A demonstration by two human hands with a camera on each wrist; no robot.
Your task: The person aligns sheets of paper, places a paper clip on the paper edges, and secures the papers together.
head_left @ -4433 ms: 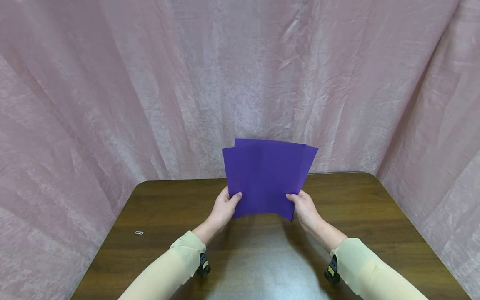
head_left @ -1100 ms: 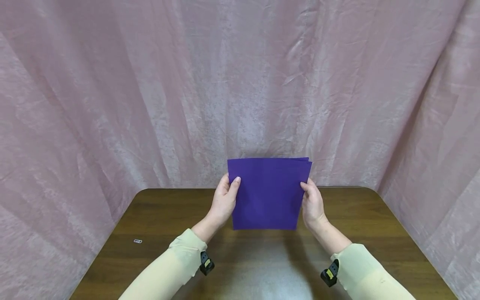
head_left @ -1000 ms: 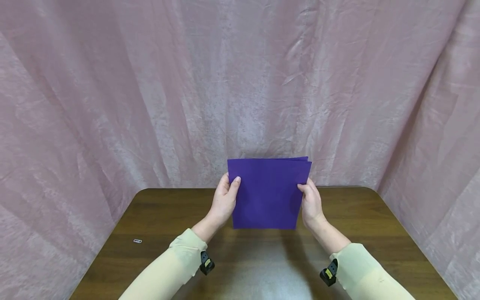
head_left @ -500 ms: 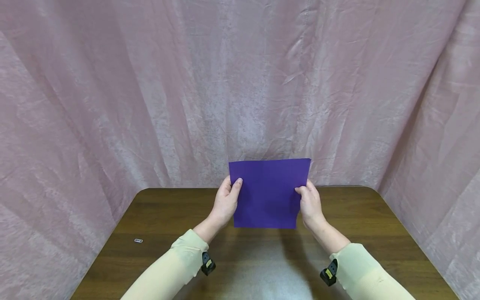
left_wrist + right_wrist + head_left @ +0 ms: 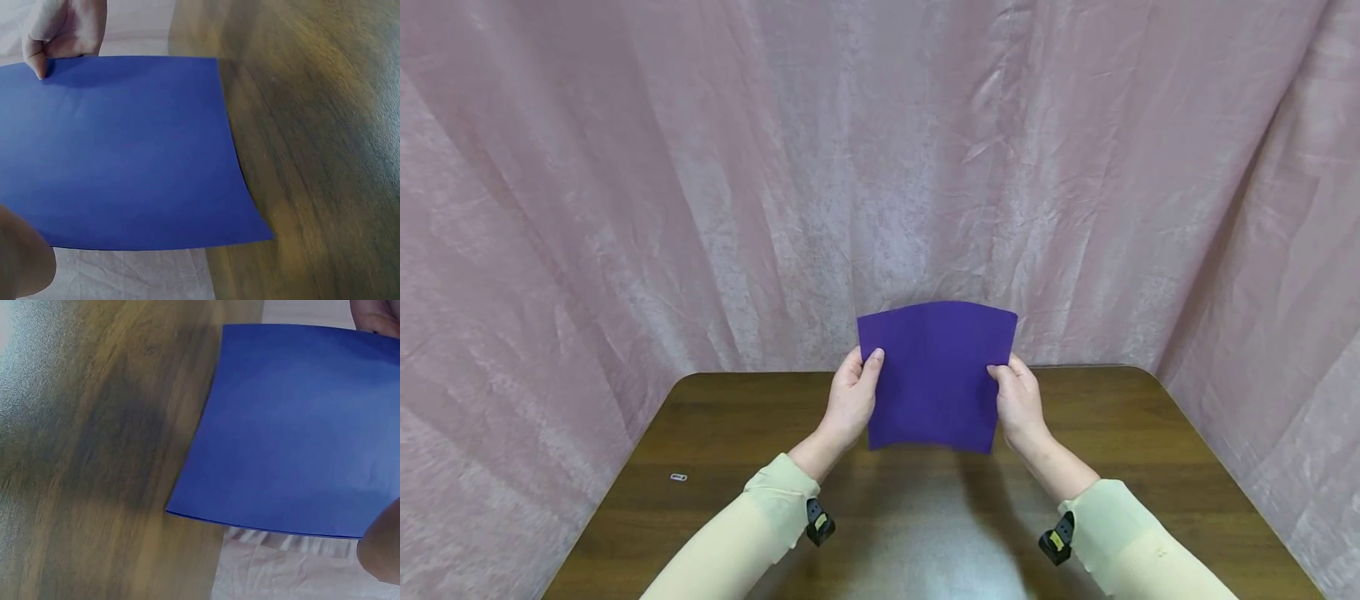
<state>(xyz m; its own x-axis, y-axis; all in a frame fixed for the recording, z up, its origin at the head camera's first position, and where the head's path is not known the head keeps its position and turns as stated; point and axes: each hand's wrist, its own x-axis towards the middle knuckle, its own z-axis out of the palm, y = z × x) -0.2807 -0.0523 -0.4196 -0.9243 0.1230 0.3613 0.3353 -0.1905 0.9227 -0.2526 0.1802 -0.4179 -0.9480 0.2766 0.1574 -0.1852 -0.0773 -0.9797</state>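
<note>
Purple sheets of paper (image 5: pixel 936 379), lined up so that they look like one, are held up above the table, bowed in the middle. My left hand (image 5: pixel 850 396) pinches their left edge, thumb in front and fingers behind. On the opposite edge my right hand (image 5: pixel 1018 404) grips the paper in the same way. Both wrist views show the paper (image 5: pixel 119 156) as blue, its lower edge curved over the wood. A thin second edge shows along one side of the paper (image 5: pixel 300 437) in the right wrist view. Fingers behind the sheets are hidden.
A small paper clip (image 5: pixel 678 477) lies on the left part of the brown wooden table (image 5: pixel 737 417). Pink curtains (image 5: pixel 880 167) hang behind the table and along its sides. A black strap device (image 5: pixel 820 523) sits at each wrist.
Earlier the sheets were fanned apart; their edges have since come together into one outline. In the last half second the paper has bowed, its top middle rising. Both hands keep hold.
</note>
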